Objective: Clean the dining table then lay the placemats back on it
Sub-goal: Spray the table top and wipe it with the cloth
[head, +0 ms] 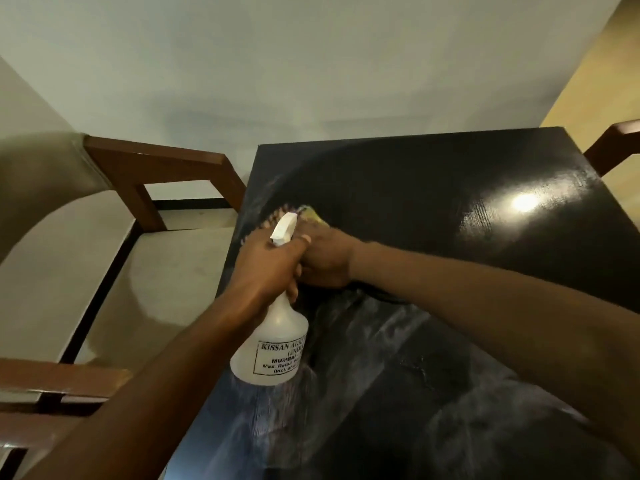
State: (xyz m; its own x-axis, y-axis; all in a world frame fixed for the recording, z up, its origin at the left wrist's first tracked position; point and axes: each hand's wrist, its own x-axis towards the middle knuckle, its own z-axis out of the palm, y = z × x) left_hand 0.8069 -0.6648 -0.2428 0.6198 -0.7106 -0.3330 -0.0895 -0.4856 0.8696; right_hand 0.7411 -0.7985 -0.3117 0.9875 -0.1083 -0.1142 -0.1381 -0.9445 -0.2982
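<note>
- We see the dark dining table (450,188) in front of the person. It fills the right and lower part of the view, and its far left corner is near the middle of the picture.
- The left hand (266,268) grips a white spray bottle (273,344) by the neck, with the fingers curled around it. The bottle hangs tilted over the left edge of the table, its nozzle pointing away from the person. Its label has black print.
- The right hand (325,261) rests on a yellowish cloth (311,214) that lies on the table top, close to the left edge and just behind the nozzle.
- The thumb of this hand is visible, but the other fingers are blurred and partly hidden behind the spray head. We cannot tell if they are flat on the cloth or grasp it.
- The two hands are touching or almost touching; we cannot say which.
- Pale wet smears (398,323) cover the near part of the table, while the far part is glossy and carries a bright reflection (523,202) of a lamp.
- A wooden chair (156,168) with a light seat stands beside the left edge of the table, and part of another wooden chair (616,143) shows at the far right corner.
- The floor (311,64) beyond the table is pale.
</note>
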